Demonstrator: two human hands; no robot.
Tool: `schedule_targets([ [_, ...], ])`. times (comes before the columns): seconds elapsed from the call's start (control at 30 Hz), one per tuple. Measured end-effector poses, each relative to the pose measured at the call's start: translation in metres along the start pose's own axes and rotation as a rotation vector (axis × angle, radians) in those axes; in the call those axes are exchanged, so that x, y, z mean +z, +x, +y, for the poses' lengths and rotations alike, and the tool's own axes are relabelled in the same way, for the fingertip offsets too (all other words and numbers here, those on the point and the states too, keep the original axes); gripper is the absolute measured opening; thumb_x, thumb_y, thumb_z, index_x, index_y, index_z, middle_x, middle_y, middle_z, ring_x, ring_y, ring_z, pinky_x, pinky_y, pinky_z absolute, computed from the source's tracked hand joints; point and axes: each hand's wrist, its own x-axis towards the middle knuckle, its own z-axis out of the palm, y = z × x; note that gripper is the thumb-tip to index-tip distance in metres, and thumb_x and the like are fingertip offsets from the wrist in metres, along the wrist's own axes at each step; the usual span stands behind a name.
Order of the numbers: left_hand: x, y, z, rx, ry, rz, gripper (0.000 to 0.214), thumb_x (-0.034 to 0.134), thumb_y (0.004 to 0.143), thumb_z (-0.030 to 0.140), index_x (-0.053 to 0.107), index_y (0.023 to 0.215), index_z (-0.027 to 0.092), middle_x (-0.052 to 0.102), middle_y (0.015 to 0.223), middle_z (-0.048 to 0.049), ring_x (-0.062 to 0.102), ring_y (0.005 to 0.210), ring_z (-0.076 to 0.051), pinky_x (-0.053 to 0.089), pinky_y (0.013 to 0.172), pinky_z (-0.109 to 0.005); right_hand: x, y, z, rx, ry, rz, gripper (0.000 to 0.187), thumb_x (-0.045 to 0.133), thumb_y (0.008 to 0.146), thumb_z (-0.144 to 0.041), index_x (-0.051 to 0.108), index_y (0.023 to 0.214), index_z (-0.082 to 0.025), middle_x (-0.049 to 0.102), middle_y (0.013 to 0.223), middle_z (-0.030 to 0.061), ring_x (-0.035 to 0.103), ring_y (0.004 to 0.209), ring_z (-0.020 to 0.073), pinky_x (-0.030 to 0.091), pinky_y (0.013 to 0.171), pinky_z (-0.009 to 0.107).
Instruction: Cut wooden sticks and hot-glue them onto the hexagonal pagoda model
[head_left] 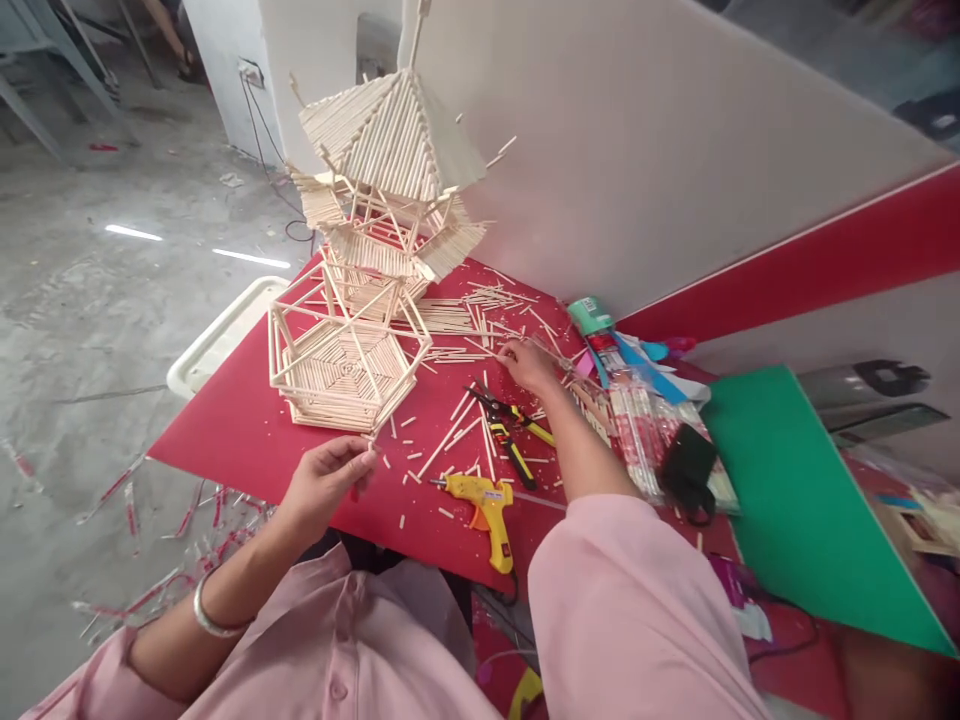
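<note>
My left hand is closed in a pinch at the near corner of a hexagonal frame of thin wooden sticks. A short wooden stick shows at its fingertips. Farther right, my right hand has its fingers drawn together at the edge of a pile of loose sticks; what is between them, if anything, is hidden. Between the hands lie black-and-yellow pliers with a second such tool. A yellow glue gun rests nearer my body, its nozzle pointing left.
Behind the frame stands a tiered stick tower with sloped roofs. Bagged sticks, a green-lidded jar and a black object crowd the right. A green board lies beyond. A wall borders the red table.
</note>
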Motion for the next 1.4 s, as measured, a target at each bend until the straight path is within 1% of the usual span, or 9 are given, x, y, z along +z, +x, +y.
schedule_targets([
  [0.13, 0.000, 0.004, 0.001, -0.079, -0.096, -0.011, 0.044, 0.088, 0.059, 0.050, 0.069, 0.076, 0.014, 0.065, 0.057, -0.0014, 0.053, 0.048, -0.009, 0.042, 0.046, -0.021, -0.023, -0.040, -0.007, 0.043, 0.074, 0.078, 0.015, 0.056, 0.092, -0.014, 0.070, 0.095, -0.011, 0.070, 0.109, 0.0182, 0.063, 0.105, 0.0236, 0.044, 0.095, 0.035],
  [0.27, 0.002, 0.003, 0.000, -0.135, -0.139, -0.033, 0.048, 0.089, 0.057, 0.051, 0.073, 0.079, 0.012, 0.067, 0.059, -0.0036, 0.054, 0.047, -0.008, 0.040, 0.044, -0.019, -0.031, -0.135, -0.047, 0.043, 0.240, 0.150, 0.027, 0.046, 0.100, -0.033, 0.065, 0.115, -0.021, 0.072, 0.105, 0.0093, 0.067, 0.091, 0.0198, 0.053, 0.078, 0.032],
  [0.4, 0.006, -0.005, -0.003, -0.166, -0.142, -0.060, 0.049, 0.089, 0.056, 0.052, 0.075, 0.081, 0.011, 0.066, 0.059, -0.0036, 0.050, 0.042, -0.006, 0.034, 0.039, -0.018, 0.009, -0.231, -0.110, -0.158, 0.656, 0.149, 0.022, 0.051, 0.098, -0.036, 0.070, 0.098, -0.025, 0.070, 0.089, 0.0039, 0.067, 0.083, 0.0188, 0.054, 0.074, 0.030],
  [0.5, 0.007, -0.012, -0.006, -0.169, -0.142, -0.071, 0.049, 0.090, 0.055, 0.050, 0.075, 0.082, 0.011, 0.067, 0.063, -0.0040, 0.053, 0.045, -0.008, 0.032, 0.038, -0.018, 0.041, -0.267, -0.141, -0.129, 0.791, 0.154, 0.020, 0.053, 0.097, -0.032, 0.071, 0.097, -0.024, 0.070, 0.089, 0.0041, 0.068, 0.083, 0.0186, 0.054, 0.076, 0.030],
  [0.6, 0.004, -0.019, -0.010, -0.176, -0.108, -0.094, 0.048, 0.088, 0.058, 0.049, 0.074, 0.084, 0.011, 0.063, 0.055, -0.0016, 0.052, 0.043, -0.008, 0.032, 0.038, -0.019, 0.054, -0.281, -0.153, -0.101, 0.855, 0.152, 0.020, 0.054, 0.097, -0.032, 0.072, 0.097, -0.024, 0.069, 0.085, 0.0043, 0.067, 0.078, 0.0189, 0.054, 0.071, 0.030],
  [0.87, 0.002, -0.033, -0.021, -0.157, -0.135, -0.098, 0.046, 0.089, 0.058, 0.049, 0.073, 0.080, 0.012, 0.057, 0.052, 0.0007, 0.047, 0.041, -0.006, 0.023, 0.036, -0.018, 0.054, -0.297, -0.157, -0.122, 0.911, 0.083, 0.019, 0.055, 0.096, -0.031, 0.073, 0.097, -0.023, 0.070, 0.085, 0.0039, 0.067, 0.077, 0.0177, 0.052, 0.069, 0.027],
  [1.17, 0.005, -0.036, -0.020, -0.092, -0.084, -0.080, 0.043, 0.087, 0.060, 0.049, 0.071, 0.075, 0.012, 0.052, 0.047, 0.0033, 0.040, 0.041, -0.005, 0.024, 0.038, -0.018, 0.055, -0.299, -0.156, -0.136, 0.959, 0.009, 0.022, 0.055, 0.097, -0.034, 0.074, 0.092, -0.023, 0.073, 0.087, 0.0046, 0.068, 0.080, 0.0189, 0.054, 0.072, 0.029],
  [1.3, 0.007, -0.037, -0.020, -0.034, 0.017, -0.116, 0.046, 0.086, 0.058, 0.053, 0.073, 0.076, 0.013, 0.058, 0.054, 0.0004, 0.047, 0.047, -0.008, 0.033, 0.043, -0.020, 0.040, -0.284, -0.151, -0.057, 0.955, 0.164, 0.022, 0.058, 0.095, -0.039, 0.074, 0.096, -0.024, 0.073, 0.089, 0.0044, 0.068, 0.083, 0.0194, 0.054, 0.072, 0.030],
  [1.4, 0.006, -0.040, -0.018, 0.120, 0.256, -0.160, 0.037, 0.080, 0.067, 0.051, 0.074, 0.072, 0.015, 0.064, 0.062, -0.0021, 0.053, 0.056, -0.011, 0.042, 0.051, -0.022, 0.030, -0.270, -0.153, -0.065, 0.926, 0.225, 0.020, 0.062, 0.092, -0.041, 0.074, 0.098, -0.025, 0.073, 0.093, 0.0043, 0.069, 0.086, 0.0196, 0.055, 0.072, 0.029],
])
